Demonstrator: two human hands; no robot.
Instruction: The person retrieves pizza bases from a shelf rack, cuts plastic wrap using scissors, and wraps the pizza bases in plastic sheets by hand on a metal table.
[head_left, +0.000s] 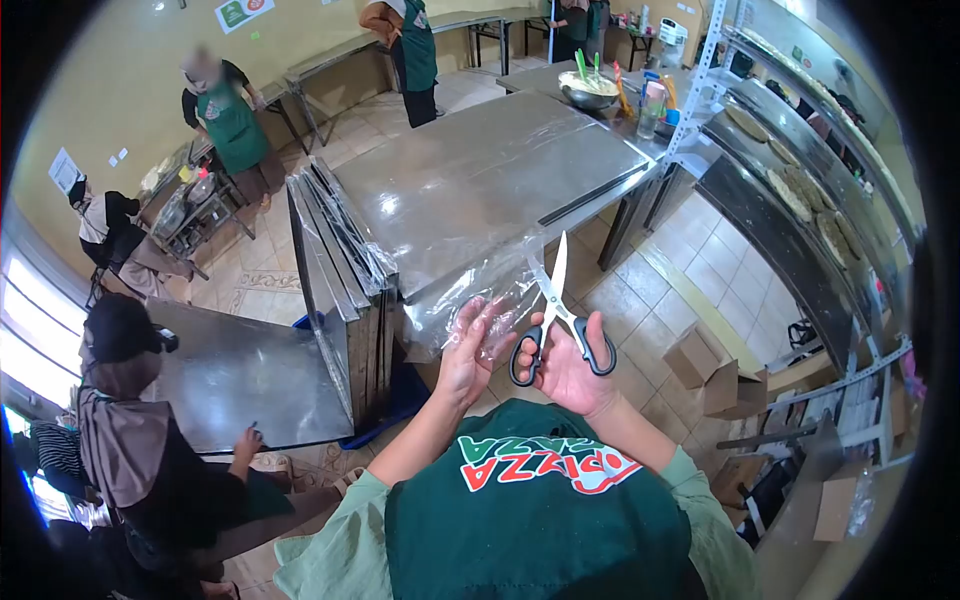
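Black-handled scissors (551,308) are in my right hand (575,372), their blades apart and pointing away from me. Clear plastic film (455,300) is gripped by my left hand (468,352), and its upper right part lies by the open blades. Whether the blades touch the film I cannot tell. Both hands are above my dark green apron (540,520), near the front edge of a metal table (470,180).
Metal trays (335,270) stand upright left of the table. A bowl (588,93) with utensils sits at its far right. Shelves (790,190) with flat items rise on the right, cardboard boxes (705,370) below. A co-worker (150,430) is at the left table (245,380); others are farther back.
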